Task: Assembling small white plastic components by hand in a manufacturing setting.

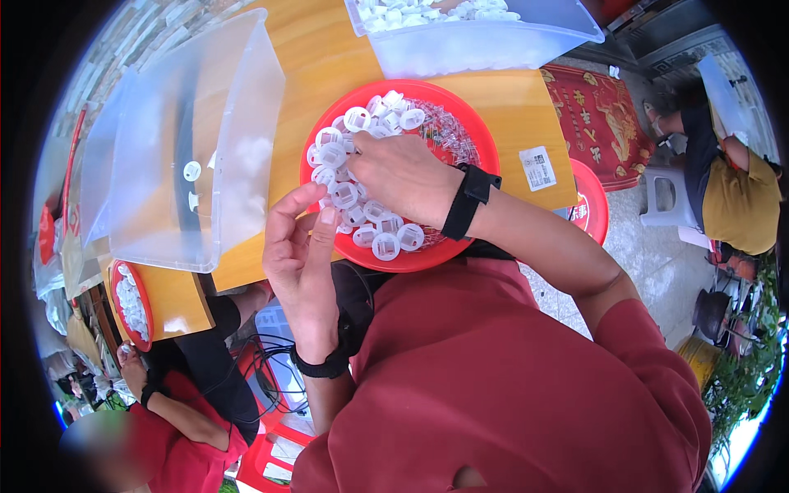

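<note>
A round red tray (490, 156) sits on the table's edge before me. White round plastic caps (386, 246), some with a small red mark inside, heap over its left and lower part. Thin clear pieces with red bits (450, 135) lie loose at its right. Over the heap, my right hand (404, 174) reaches in with curled fingers, their tips partly hidden among the caps. At the tray's left rim is my left hand (297, 251), palm turned up, thumb and forefinger apart beside the caps. I see nothing held between them.
A clear plastic bin (246, 148) stands left with two white pieces inside. Another bin (485, 45) full of white pieces is at the back. A label (537, 168) lies on the wooden table (526, 115). Another person (177, 415) works lower left at a red tray (141, 333).
</note>
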Action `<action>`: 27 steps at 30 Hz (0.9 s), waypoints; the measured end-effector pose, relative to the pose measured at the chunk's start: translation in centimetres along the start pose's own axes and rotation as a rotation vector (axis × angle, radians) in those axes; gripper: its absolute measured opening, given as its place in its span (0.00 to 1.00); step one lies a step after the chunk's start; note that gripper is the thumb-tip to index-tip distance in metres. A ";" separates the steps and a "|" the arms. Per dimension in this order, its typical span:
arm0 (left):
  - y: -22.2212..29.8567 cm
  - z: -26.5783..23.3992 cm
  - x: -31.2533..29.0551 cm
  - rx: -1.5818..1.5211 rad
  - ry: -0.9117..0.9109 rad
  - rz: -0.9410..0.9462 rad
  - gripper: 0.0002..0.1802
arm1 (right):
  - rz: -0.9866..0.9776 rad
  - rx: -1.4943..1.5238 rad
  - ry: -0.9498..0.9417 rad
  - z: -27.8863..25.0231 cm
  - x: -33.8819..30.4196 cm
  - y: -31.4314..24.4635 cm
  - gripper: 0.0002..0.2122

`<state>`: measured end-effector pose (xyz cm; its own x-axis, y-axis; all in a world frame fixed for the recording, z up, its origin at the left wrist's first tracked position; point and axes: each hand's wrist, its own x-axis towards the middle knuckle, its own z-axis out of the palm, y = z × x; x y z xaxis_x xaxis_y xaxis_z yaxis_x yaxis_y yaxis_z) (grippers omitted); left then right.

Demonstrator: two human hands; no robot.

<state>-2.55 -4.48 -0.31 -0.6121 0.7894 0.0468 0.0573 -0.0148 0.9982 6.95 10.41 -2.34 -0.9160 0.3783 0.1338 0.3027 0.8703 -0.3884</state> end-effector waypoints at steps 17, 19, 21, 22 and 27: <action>-0.9 1.4 0.9 0.029 -0.118 -0.128 0.20 | -0.041 0.313 -0.018 -1.9 -2.2 3.9 0.10; -1.2 1.8 1.3 0.010 -0.118 -0.147 0.21 | -0.040 0.431 0.005 -2.7 -2.1 3.6 0.12; -1.1 2.2 1.6 -0.008 -0.117 -0.167 0.22 | 0.100 0.712 -0.108 -3.5 -2.0 3.1 0.12; -1.0 2.5 1.7 -0.072 -0.121 -0.181 0.21 | 0.103 0.713 -0.107 -3.7 -2.0 3.0 0.12; -0.8 2.4 2.1 -0.108 -0.092 -0.107 0.19 | 0.197 1.049 -0.126 -3.7 -1.7 2.9 0.09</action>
<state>-1.96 -1.35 -1.14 -0.5355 0.8425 -0.0589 -0.0924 0.0109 0.9957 10.35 13.42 -0.29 -0.9144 0.3949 -0.0888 0.1261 0.0695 -0.9896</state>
